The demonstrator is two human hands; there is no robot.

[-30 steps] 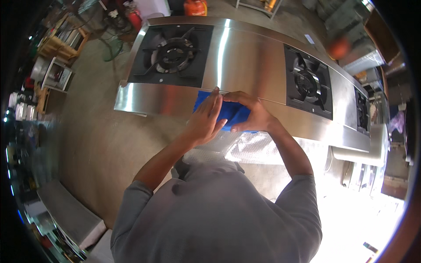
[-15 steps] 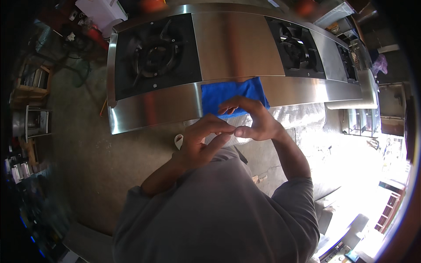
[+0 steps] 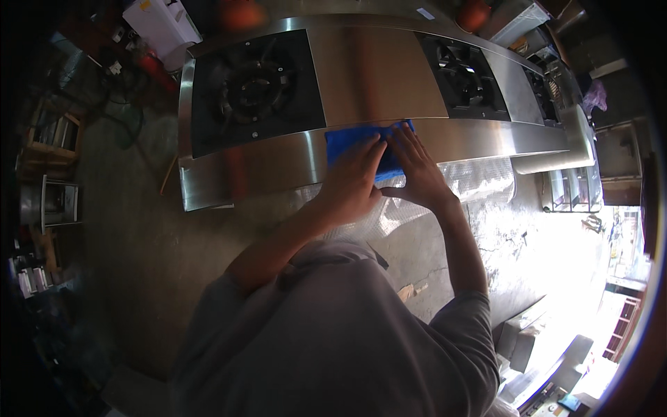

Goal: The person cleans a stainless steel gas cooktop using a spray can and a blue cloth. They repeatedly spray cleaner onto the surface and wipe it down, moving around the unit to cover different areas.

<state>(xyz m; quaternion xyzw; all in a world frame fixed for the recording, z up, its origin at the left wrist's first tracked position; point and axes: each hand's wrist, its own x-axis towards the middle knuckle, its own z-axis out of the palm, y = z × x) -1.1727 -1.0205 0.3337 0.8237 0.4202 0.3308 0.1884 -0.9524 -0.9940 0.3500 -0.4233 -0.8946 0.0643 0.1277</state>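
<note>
A blue cloth (image 3: 339,143) lies over the front ledge of a long stainless steel stove (image 3: 375,76). Both my hands rest on the cloth with their fingers stretched out flat, pointing toward the stove. My left hand (image 3: 353,179) covers the cloth's middle and lower left part. Beside it, my right hand (image 3: 421,174) spreads over the right side, thumb reaching across to the left hand. Neither hand grips the cloth. Much of the cloth is hidden under the hands.
Black burner panels sit at the stove's left (image 3: 253,90) and right (image 3: 464,78). Clear bubble wrap (image 3: 479,181) hangs below the front edge. A white foam roll (image 3: 556,158) stands at the right end. Wooden shelving (image 3: 55,139) is far left; bright light falls on the floor at right.
Both hands have moved forward and down onto the blue cloth. Half a second ago they were raised nearer my body, fingers curved and thumbs close together.
</note>
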